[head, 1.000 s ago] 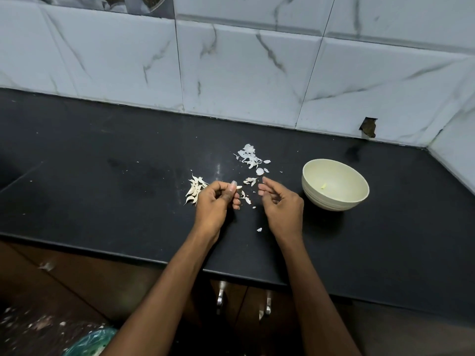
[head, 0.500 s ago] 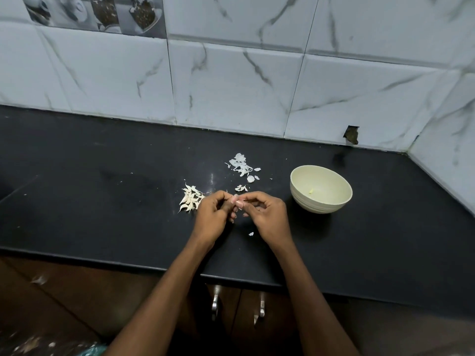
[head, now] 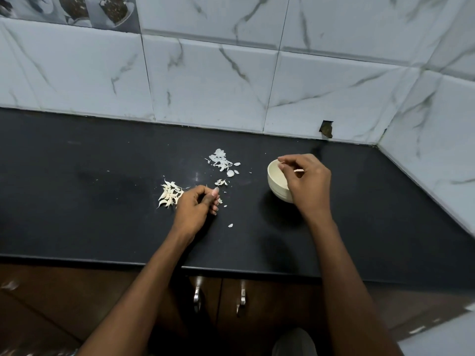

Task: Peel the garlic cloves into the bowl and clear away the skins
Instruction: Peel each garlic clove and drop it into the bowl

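A cream bowl stands on the black counter, right of centre. My right hand hovers over it and covers most of its inside, thumb and forefinger pinched on a small pale garlic clove above the rim. My left hand rests on the counter with its fingers curled shut; whatever is inside is hidden. Just to its left lies a pile of unpeeled garlic cloves. A heap of white skins lies behind, with smaller flakes around my left hand.
White marbled wall tiles rise behind the counter and along its right side. One stray flake lies near the front edge. Below the counter are brown cabinet doors with two metal handles.
My right hand has left my left hand and moved right, to above the bowl. My left hand stays by the clove pile. The camera has tilted up slightly.
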`<action>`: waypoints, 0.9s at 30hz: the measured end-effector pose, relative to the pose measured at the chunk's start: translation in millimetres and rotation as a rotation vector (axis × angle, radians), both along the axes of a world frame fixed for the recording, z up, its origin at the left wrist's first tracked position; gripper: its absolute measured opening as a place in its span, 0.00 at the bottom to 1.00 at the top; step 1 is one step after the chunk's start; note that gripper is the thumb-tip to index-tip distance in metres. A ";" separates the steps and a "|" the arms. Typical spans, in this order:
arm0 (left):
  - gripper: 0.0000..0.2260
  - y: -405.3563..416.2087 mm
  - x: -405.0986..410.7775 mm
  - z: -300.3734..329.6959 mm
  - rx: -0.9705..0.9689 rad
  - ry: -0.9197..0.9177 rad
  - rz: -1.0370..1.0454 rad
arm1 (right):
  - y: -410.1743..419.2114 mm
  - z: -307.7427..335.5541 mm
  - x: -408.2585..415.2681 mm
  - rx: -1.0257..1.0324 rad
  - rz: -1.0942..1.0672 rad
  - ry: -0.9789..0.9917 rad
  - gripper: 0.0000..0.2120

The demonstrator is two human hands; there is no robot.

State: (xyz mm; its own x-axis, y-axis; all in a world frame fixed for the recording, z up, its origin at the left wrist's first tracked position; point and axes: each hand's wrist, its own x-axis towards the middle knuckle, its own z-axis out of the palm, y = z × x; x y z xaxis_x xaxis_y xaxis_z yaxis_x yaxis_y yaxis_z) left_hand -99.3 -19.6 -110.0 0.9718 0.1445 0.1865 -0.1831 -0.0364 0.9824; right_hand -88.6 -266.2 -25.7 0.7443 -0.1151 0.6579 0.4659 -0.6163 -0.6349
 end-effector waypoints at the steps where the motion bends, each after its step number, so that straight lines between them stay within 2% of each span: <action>1: 0.13 0.3 0.6 -0.3 0.005 0.001 0.002 | -7.7 0.6 5.1 -0.031 -0.023 0.047 0.11; 4: 0.13 0.9 1.4 -1.8 0.014 -0.003 0.003 | -25.7 -0.4 11.6 -0.041 -0.072 0.148 0.21; 6: 0.12 0.7 1.7 -1.8 0.022 -0.005 0.004 | -35.1 -0.2 9.6 0.065 -0.079 0.146 0.24; 9: 0.13 0.6 3.0 -2.8 -0.004 -0.003 0.016 | -40.7 1.0 -0.4 0.303 -0.051 0.158 0.23; 12: 0.15 0.3 3.4 -1.0 -0.108 -0.013 0.070 | -30.0 -0.1 -15.5 0.456 0.068 0.179 0.22; 14: 0.18 -0.2 2.7 2.5 -0.173 -0.036 0.158 | -15.0 -6.3 -26.1 0.500 0.260 0.246 0.22; 17: 0.21 -0.2 0.5 9.8 -0.291 -0.098 0.301 | 13.0 -21.8 -40.9 0.506 0.615 0.512 0.21; 20: 0.25 4.1 -3.2 12.4 -0.372 -0.128 0.402 | 40.5 -40.1 -49.8 0.401 0.855 0.831 0.17; 23: 0.27 7.1 -6.2 11.1 -0.427 -0.130 0.470 | 63.6 -53.7 -43.8 0.311 0.882 0.988 0.17; 27: 0.25 9.5 -5.1 14.4 -0.544 -0.137 0.522 | 86.9 -60.4 0.1 0.415 0.808 0.967 0.17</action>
